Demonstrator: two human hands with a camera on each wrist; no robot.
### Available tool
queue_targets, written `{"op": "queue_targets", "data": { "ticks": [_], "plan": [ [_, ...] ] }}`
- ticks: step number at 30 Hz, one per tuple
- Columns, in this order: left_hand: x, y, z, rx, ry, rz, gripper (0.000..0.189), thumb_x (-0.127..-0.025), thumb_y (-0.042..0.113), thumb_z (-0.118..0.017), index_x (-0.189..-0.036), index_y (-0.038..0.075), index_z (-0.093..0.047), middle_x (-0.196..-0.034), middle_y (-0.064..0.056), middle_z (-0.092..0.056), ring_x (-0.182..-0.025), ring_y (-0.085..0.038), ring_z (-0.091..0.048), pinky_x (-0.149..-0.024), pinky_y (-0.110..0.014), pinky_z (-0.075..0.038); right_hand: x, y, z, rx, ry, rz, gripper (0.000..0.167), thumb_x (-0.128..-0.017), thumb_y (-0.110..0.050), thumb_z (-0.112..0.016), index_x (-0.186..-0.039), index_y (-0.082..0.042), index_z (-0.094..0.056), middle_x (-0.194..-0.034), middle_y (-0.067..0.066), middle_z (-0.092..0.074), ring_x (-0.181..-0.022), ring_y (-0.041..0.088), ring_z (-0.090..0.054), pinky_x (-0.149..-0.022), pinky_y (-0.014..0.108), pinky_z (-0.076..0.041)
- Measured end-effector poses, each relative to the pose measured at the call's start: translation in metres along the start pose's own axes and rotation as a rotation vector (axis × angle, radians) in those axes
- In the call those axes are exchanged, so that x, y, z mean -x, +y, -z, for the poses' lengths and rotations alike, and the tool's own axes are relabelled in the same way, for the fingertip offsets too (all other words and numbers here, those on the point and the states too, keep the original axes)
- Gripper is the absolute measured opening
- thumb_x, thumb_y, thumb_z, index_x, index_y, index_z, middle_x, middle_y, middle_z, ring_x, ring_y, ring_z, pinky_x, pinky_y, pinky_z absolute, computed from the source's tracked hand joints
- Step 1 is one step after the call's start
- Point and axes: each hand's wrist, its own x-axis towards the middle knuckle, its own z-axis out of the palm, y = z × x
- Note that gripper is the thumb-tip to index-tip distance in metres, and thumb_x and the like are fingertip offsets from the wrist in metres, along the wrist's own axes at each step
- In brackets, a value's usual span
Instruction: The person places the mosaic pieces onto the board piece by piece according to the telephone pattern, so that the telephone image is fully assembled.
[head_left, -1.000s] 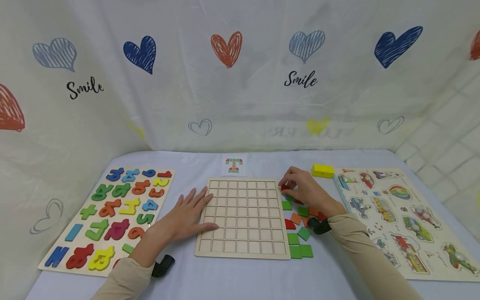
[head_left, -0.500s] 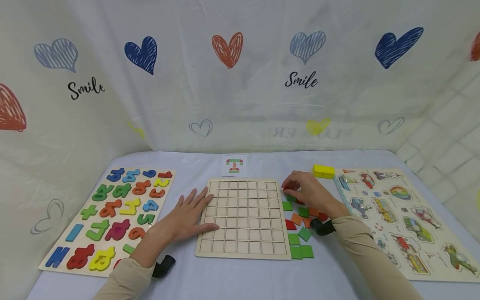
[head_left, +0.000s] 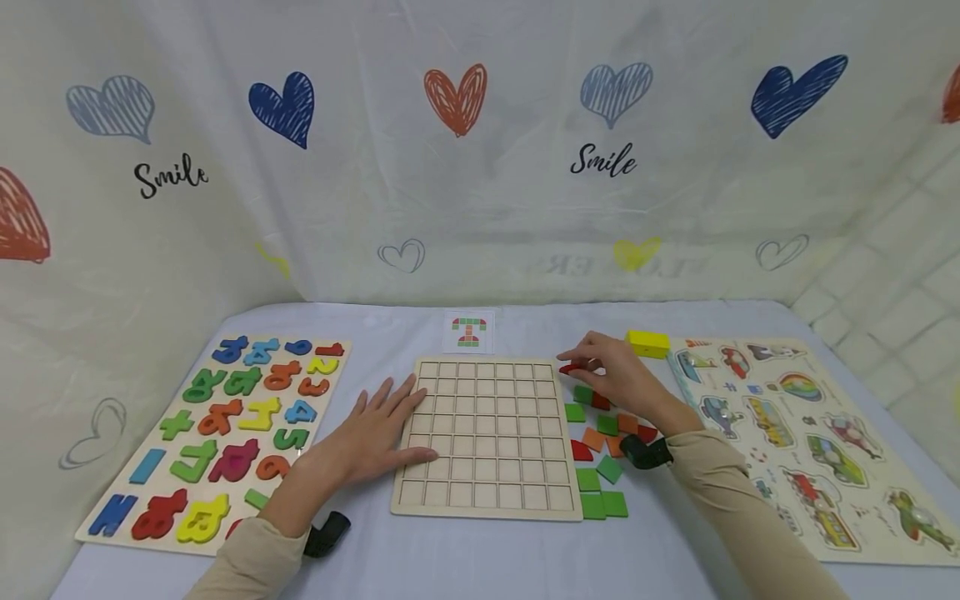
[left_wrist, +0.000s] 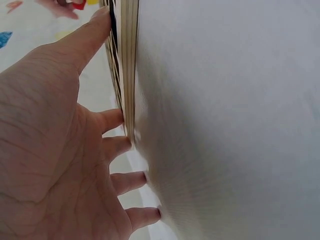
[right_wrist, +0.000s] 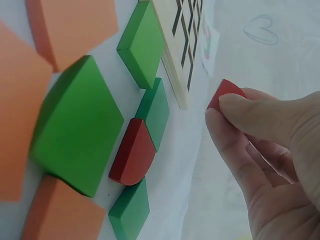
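A wooden grid board [head_left: 484, 435] with bare square cells lies in the middle of the table. On its left edge rests my left hand [head_left: 372, 437], fingers spread; in the left wrist view the thumb and some fingertips touch the board's side [left_wrist: 129, 65]. Near the board's top right corner, my right hand [head_left: 618, 379] pinches a red piece [right_wrist: 226, 92] between thumb and fingers, held above the table. Below that hand lie loose pieces: green squares [head_left: 614, 503], orange squares [head_left: 593, 439] and red rounded pieces [head_left: 581, 450]. The right wrist view shows a red quarter-round piece [right_wrist: 134, 155] between green ones.
Behind the board stands a card [head_left: 468, 332] with a T-shaped pattern of coloured tiles. A letter-and-number puzzle [head_left: 172, 446] lies at the left, a picture puzzle [head_left: 813, 450] at the right. A yellow block [head_left: 647, 343] sits at the back right.
My right hand has lifted the red piece up from the loose pieces, uncovering a green and a red one beneath. The left hand has stayed on the board.
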Motion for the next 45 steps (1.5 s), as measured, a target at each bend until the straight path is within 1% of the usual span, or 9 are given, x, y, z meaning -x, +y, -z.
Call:
{"op": "queue_targets", "data": {
  "ticks": [2, 5, 8, 12, 16, 24, 33, 40, 45],
  "plan": [
    [0.0, 0.0, 0.0, 0.0, 0.0, 0.001, 0.097, -0.096, 0.07, -0.059, -0.166, 0.01, -0.03, -0.175, -0.013, -0.014, -0.16, -0.043, -0.007, -0.123, -0.069, -0.009, 0.0, -0.001, 0.0, -0.001, -0.003, -0.005, 0.028, -0.092, 0.007, -0.075, -0.119, 0.002, -0.077, -0.094, 0.003, -0.06, -0.086, 0.02, -0.062, -0.08, 0.035, -0.06],
    [0.0, 0.0, 0.0, 0.002, -0.001, 0.001, 0.097, -0.096, 0.071, -0.059, -0.166, 0.01, -0.03, -0.175, -0.013, -0.014, -0.16, -0.043, -0.007, -0.123, -0.069, -0.009, 0.0, -0.001, -0.001, -0.006, -0.001, 0.0, 0.027, -0.093, 0.008, -0.074, -0.119, 0.001, -0.078, -0.095, 0.003, -0.058, -0.083, 0.017, -0.055, -0.072, 0.027, -0.052],
    [0.0, 0.0, 0.0, 0.003, -0.001, 0.0, 0.097, -0.096, 0.071, -0.059, -0.166, 0.01, -0.03, -0.175, -0.013, -0.014, -0.16, -0.043, -0.007, -0.123, -0.069, -0.009, 0.0, 0.0, -0.002, -0.008, 0.004, 0.009, 0.024, -0.093, 0.009, -0.072, -0.115, 0.0, -0.079, -0.095, 0.004, -0.056, -0.081, 0.016, -0.051, -0.067, 0.025, -0.046],
    [0.0, 0.0, 0.0, 0.006, 0.0, -0.002, 0.097, -0.096, 0.07, -0.059, -0.166, 0.01, -0.03, -0.175, -0.013, -0.013, -0.16, -0.043, -0.007, -0.123, -0.069, -0.009, 0.0, 0.0, -0.004, 0.001, 0.006, 0.019, 0.02, -0.093, 0.008, -0.073, -0.109, -0.002, -0.08, -0.095, 0.004, -0.056, -0.084, 0.018, -0.055, -0.075, 0.031, -0.054],
    [0.001, 0.0, 0.0, 0.013, 0.003, -0.003, 0.096, -0.096, 0.069, -0.06, -0.166, 0.01, -0.03, -0.175, -0.014, -0.014, -0.16, -0.044, -0.007, -0.123, -0.069, -0.008, -0.001, -0.002, -0.005, -0.026, 0.003, 0.025, 0.015, -0.092, 0.006, -0.075, -0.106, -0.001, -0.077, -0.095, 0.004, -0.059, -0.086, 0.02, -0.062, -0.08, 0.039, -0.061],
    [0.002, 0.0, 0.0, 0.014, 0.01, -0.009, 0.095, -0.096, 0.068, -0.061, -0.165, 0.01, -0.03, -0.175, -0.014, -0.015, -0.159, -0.044, -0.008, -0.123, -0.07, -0.009, -0.003, -0.008, -0.007, -0.085, 0.002, 0.028, 0.012, -0.091, 0.0, -0.079, -0.101, -0.004, -0.073, -0.096, 0.0, -0.071, -0.085, 0.017, -0.069, -0.079, 0.037, -0.06],
    [0.001, 0.0, 0.0, 0.015, 0.011, -0.014, 0.096, -0.096, 0.069, -0.06, -0.165, 0.01, -0.03, -0.175, -0.014, -0.014, -0.159, -0.045, -0.007, -0.123, -0.07, -0.009, -0.011, -0.021, -0.011, -0.158, 0.011, 0.026, 0.015, -0.087, -0.002, -0.084, -0.097, -0.008, -0.075, -0.094, -0.001, -0.073, -0.083, 0.015, -0.07, -0.077, 0.032, -0.061],
    [0.001, -0.001, 0.0, 0.016, 0.003, -0.011, 0.097, -0.096, 0.07, -0.059, -0.166, 0.01, -0.03, -0.175, -0.013, -0.014, -0.16, -0.044, -0.007, -0.123, -0.07, -0.008, -0.017, -0.023, -0.018, -0.242, 0.015, 0.037, 0.016, -0.085, 0.001, -0.084, -0.099, -0.003, -0.077, -0.095, 0.005, -0.074, -0.084, 0.018, -0.071, -0.076, 0.032, -0.063],
    [0.001, -0.002, -0.001, 0.017, 0.003, -0.011, 0.097, -0.096, 0.071, -0.058, -0.166, 0.011, -0.029, -0.175, -0.013, -0.013, -0.16, -0.043, -0.006, -0.123, -0.07, -0.008, -0.02, -0.024, -0.023, -0.25, -0.009, 0.031, 0.016, -0.087, 0.003, -0.082, -0.102, -0.001, -0.078, -0.097, 0.006, -0.075, -0.085, 0.02, -0.072, -0.077, 0.031, -0.062]
  ]
}}
